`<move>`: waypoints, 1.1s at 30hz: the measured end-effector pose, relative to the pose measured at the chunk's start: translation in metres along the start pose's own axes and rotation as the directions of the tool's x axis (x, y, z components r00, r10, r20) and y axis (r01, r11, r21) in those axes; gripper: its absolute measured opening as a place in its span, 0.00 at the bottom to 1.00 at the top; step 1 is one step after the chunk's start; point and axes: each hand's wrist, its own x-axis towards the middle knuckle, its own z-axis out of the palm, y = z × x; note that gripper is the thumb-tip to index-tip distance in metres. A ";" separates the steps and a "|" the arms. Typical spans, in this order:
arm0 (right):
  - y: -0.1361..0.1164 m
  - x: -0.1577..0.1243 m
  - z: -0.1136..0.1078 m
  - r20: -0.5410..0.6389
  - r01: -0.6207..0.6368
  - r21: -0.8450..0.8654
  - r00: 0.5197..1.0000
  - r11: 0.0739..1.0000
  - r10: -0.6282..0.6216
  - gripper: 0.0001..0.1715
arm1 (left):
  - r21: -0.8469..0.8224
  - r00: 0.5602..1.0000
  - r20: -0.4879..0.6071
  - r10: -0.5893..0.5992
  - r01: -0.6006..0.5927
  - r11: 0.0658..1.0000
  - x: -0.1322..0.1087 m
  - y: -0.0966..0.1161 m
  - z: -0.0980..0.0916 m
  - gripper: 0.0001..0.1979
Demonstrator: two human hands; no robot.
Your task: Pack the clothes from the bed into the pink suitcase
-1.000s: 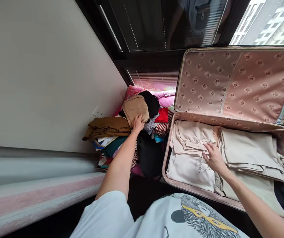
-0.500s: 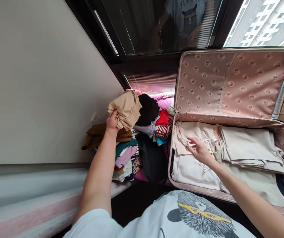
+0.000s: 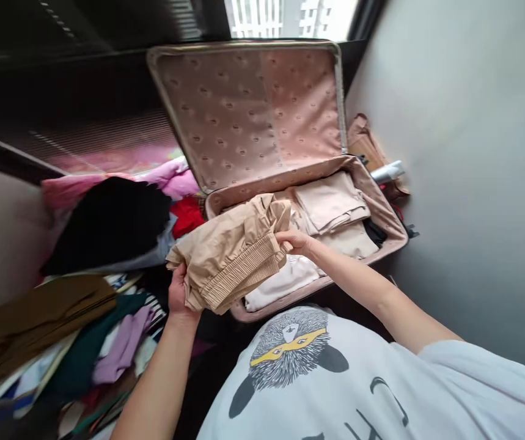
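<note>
A folded tan garment with a gathered elastic waistband, which looks like a pair of pants (image 3: 232, 256), hangs between my hands over the near left edge of the open suitcase (image 3: 400, 238). My left hand (image 3: 182, 293) grips its left end, thumb on top. At the opposite end, my right hand (image 3: 293, 241) pinches the waistband corner. Beneath and behind it, folded pale pants (image 3: 333, 198) and a white garment (image 3: 285, 282) lie inside the suitcase. The tan cloth hides part of the suitcase's left side.
Left of the suitcase lie piled clothes: a black garment (image 3: 110, 226), a brown one (image 3: 37, 324), a purple one (image 3: 122, 348) and a red one (image 3: 186, 215). The patterned pink lid (image 3: 262, 116) stands raised against the window. A wall (image 3: 464, 183) borders the right.
My left hand has brought the tan pants rightward from the clothes pile to the suitcase. My right hand, formerly open above the packed clothes, has taken hold of them. The view has swung right.
</note>
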 end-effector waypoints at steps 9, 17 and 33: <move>-0.050 -0.144 -0.173 -0.592 -0.165 -0.319 0.804 0.933 -0.061 0.29 | 0.462 0.894 0.169 -0.414 0.300 0.835 0.022 -0.185 0.150 0.21; -0.050 -0.229 -0.247 -0.830 -0.624 -0.528 0.524 0.576 -0.193 0.45 | 0.882 0.965 0.204 -0.163 -0.109 0.458 0.028 -0.289 0.231 0.40; 0.046 -0.157 -0.296 -0.694 -0.701 -0.707 0.713 -0.094 -0.100 0.66 | 0.607 0.586 0.609 -0.535 -0.778 -0.162 0.052 -0.322 0.236 0.43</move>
